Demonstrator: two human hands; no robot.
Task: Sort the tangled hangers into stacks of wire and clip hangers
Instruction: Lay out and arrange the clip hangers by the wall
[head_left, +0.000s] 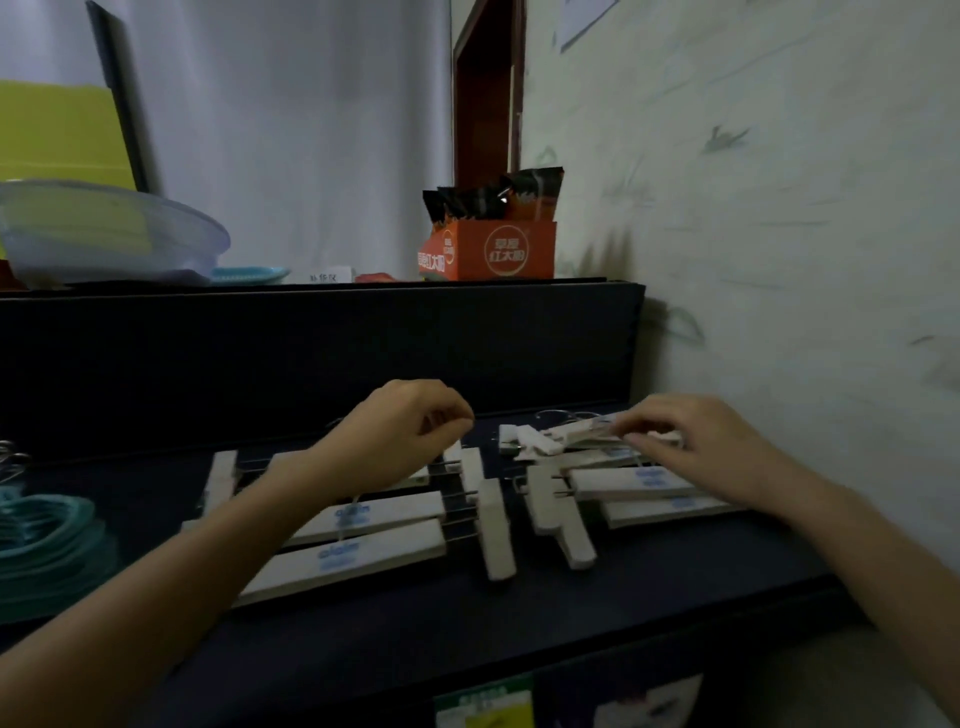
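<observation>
- Left hand (402, 431), curled narrow over the wooden clip hangers (363, 540), holds nothing visible.
- Right hand (696, 441) pinches a clip hanger (582, 434) at 2 o'clock.
- Teal wire hangers (47, 540) lie at 9 o'clock.

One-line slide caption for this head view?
Both hands, left hand and right hand, work over white clip hangers; teal wire hangers lie left.
</observation>
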